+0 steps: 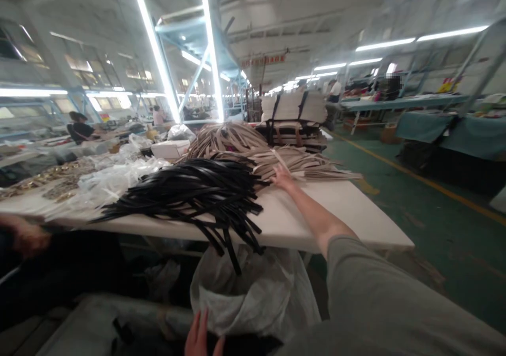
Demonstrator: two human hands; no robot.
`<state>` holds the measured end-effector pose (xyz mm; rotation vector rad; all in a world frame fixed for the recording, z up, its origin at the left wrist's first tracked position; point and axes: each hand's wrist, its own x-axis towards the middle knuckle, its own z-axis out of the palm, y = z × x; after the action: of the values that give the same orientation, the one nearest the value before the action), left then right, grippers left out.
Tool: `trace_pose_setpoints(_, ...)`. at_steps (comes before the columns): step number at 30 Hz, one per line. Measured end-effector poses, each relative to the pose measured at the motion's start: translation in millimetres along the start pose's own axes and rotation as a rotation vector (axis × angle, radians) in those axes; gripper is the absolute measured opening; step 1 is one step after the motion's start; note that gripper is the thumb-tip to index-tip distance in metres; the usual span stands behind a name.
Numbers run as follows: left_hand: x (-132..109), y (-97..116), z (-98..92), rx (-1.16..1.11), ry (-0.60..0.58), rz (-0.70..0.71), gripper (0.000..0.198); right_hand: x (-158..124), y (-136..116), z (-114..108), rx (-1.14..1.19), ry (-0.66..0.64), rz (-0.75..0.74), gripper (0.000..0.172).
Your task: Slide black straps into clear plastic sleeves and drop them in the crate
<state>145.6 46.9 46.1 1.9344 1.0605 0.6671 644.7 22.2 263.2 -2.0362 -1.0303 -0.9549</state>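
My right hand (282, 178) is stretched out over the table at the near edge of a heap of beige strips (304, 162), touching them. Its fingers are blurred among the strips, so whether they grip any cannot be made out. A pile of black strips (197, 185) lies just left of that hand, several ends hanging over the table's front edge. Low in the view, my left hand (200, 339) has its fingers apart and holds nothing visible. It is close to a whitish sack (253, 287) below the table edge.
Clear plastic bags (114, 179) and small metallic pieces (63, 179) cover the left of the white table (336, 208). Another person's hand (31, 237) is at the left edge. Tied stacks (294, 108) stand behind the strips. A green floor aisle (379, 182) runs along the right.
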Motion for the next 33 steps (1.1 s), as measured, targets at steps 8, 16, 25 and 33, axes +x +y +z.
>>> trace_pose_setpoints(8,-45.3,1.7,28.9,0.359,-0.313,0.209,0.045,-92.5,-61.0,-70.4,0.338,-0.361,-0.187,0.057)
trace_pose_setpoints(16,-59.3,-2.0,12.6,0.354,-0.320,0.240,0.036,-255.8,-155.5,-76.6,0.319,-1.395,-0.456,0.036)
trace_pose_setpoints(25,-70.5,5.6,-2.1,0.353,-0.328,0.297,0.024,-309.2,-143.9,-54.7,0.060,-1.792,-0.455,0.015)
trace_pose_setpoints(33,-78.2,3.4,-6.6,0.315,-0.367,0.267,0.024,-295.0,-134.8,-17.3,-0.066,-1.483,-0.216,0.051)
